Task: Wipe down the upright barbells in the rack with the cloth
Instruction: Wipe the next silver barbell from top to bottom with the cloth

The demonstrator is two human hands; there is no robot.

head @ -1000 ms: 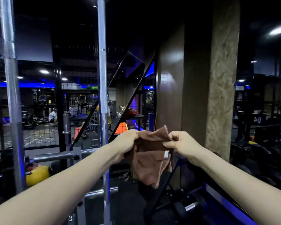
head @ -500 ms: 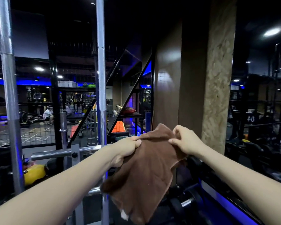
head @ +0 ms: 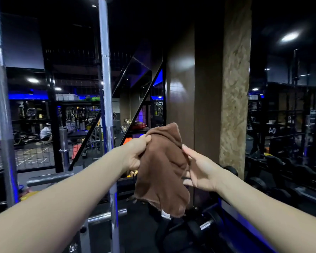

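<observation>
Head view: brown cloth [head: 162, 170] at frame centre, left hand [head: 135, 154] pinching its top edge, right hand [head: 199, 170] flat and loose against its side. Soft, light, floppy; bunch it around nearest upright barbell [head: 107, 99], centre-left.

Left hand [head: 135, 154] pinching — right hand [head: 199, 172] relaxed, open-fingered.

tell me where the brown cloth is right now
In the head view the brown cloth hangs at centre, pinched near its top by the left hand, with the open right hand touching its right edge, just right of the nearer upright chrome barbell.
</observation>
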